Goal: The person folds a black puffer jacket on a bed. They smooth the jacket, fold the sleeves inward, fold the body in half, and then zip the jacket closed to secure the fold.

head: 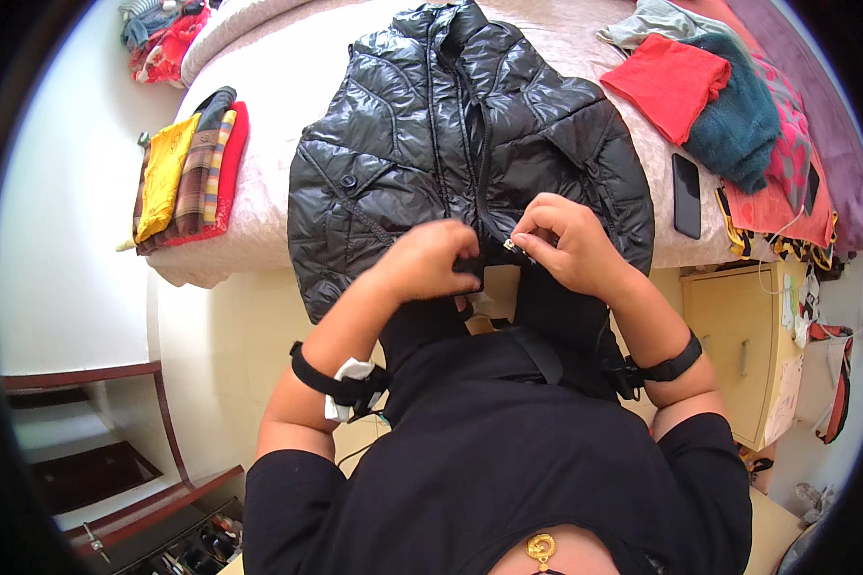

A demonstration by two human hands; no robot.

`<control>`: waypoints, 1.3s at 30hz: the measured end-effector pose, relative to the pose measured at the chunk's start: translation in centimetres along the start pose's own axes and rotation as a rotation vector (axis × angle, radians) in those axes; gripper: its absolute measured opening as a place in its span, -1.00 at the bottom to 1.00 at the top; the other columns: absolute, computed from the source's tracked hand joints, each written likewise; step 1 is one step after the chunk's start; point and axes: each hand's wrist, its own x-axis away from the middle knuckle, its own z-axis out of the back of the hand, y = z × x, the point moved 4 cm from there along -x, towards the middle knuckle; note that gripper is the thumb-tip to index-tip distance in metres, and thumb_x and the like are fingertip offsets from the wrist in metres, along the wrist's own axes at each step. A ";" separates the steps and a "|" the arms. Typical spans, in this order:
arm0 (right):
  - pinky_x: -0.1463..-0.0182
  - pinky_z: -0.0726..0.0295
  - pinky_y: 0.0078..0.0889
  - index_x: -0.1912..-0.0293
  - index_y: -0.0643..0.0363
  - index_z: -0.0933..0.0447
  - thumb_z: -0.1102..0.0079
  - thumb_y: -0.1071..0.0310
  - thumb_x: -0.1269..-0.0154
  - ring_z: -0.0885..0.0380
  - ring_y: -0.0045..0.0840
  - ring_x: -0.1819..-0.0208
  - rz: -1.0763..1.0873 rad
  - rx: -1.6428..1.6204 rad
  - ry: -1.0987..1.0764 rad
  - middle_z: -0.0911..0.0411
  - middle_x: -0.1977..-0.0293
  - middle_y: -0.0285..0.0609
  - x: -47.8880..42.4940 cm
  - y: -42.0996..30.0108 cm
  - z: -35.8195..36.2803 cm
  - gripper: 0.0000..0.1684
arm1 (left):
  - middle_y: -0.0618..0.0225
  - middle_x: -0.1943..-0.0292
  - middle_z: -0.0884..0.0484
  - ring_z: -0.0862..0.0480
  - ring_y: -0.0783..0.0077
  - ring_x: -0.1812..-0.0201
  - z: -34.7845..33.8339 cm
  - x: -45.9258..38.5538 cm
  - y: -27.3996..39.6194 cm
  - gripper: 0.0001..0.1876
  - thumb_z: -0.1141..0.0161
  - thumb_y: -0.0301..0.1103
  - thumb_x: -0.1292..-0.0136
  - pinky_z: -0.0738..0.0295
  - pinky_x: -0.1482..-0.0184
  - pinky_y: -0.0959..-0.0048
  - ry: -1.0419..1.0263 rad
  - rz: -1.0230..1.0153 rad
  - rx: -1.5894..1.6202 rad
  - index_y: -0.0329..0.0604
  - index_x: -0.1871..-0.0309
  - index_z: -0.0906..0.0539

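A glossy black quilted puffer jacket (410, 136) lies front up on the bed, collar at the far end, its lower part hanging over the near edge. The front is unzipped, with a gap between the two zipper edges. My right hand (568, 244) pinches the small metal zipper slider (509, 245) near the hem of the right-hand front panel between thumb and forefinger. Blurred, my left hand (428, 262) hovers over the bottom of the left-hand front panel, fingers curled and thumb apart. Nothing shows between them, though the far fingers are hidden.
Folded clothes (187, 172) are stacked on the bed's left side. On the right lie a red cloth (665, 86), a teal knitted garment (737, 115) and a black phone (686, 195). A wooden cabinet (726, 352) stands below, and a dark red-brown rack (86, 377) stands at left.
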 end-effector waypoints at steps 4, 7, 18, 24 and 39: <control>0.34 -0.50 -0.37 0.35 0.27 -0.61 -0.32 0.47 -0.22 -0.52 -0.38 0.42 0.111 0.070 -0.016 -0.49 0.39 -0.14 1.6 1.6 -1.2 -0.92 | 0.23 0.11 -0.53 -0.53 0.11 -0.04 -3.4 2.0 0.0 -0.37 -0.59 -0.20 0.24 -0.45 -0.10 0.21 -0.144 -0.047 -0.443 -0.17 0.05 -0.55; 0.29 -0.52 -0.33 0.36 0.25 -0.62 -0.31 0.44 -0.22 -0.54 -0.30 0.38 0.111 0.114 -0.043 -0.51 0.39 -0.12 2.5 2.9 -2.1 -0.91 | 0.28 0.10 -0.52 -0.52 0.20 -0.07 -4.4 2.0 -0.6 -0.50 -0.51 -0.23 0.15 -0.44 -0.10 0.22 -0.148 -0.045 -0.659 -0.12 0.11 -0.55; 0.35 -0.49 -0.41 0.28 0.29 -0.61 -0.26 0.43 -0.28 -0.56 -0.46 0.45 -0.012 -0.062 0.171 -0.58 0.48 -0.10 3.2 1.2 -1.3 -0.89 | 0.13 0.43 -0.54 -0.58 0.14 0.41 1.5 4.0 2.0 -0.88 -0.25 -0.47 -0.20 -0.50 0.31 0.31 0.595 0.047 -0.034 -0.27 0.28 -0.54; 0.35 -0.41 -0.59 0.31 0.28 -0.63 -0.29 0.43 -0.31 -0.44 -0.73 0.44 -0.042 -0.242 0.407 -0.56 0.44 -0.29 0.7 -1.6 0.3 -0.90 | 0.29 0.40 -0.63 -0.59 0.48 0.42 4.4 3.9 4.4 -0.82 -0.39 -0.49 -0.19 -0.47 0.34 0.51 0.780 -0.022 0.024 -0.28 0.15 -0.69; 0.31 -0.52 -0.57 0.26 0.31 -0.66 -0.28 0.40 -0.31 -0.58 -0.68 0.40 -0.101 -0.212 0.396 -0.68 0.42 -0.21 -2.5 1.1 -1.8 -0.85 | 0.36 0.40 -0.64 -0.56 0.57 0.45 4.0 0.5 3.7 -0.83 -0.42 -0.56 -0.08 -0.41 0.41 0.59 0.926 -0.171 0.069 -0.20 0.24 -0.71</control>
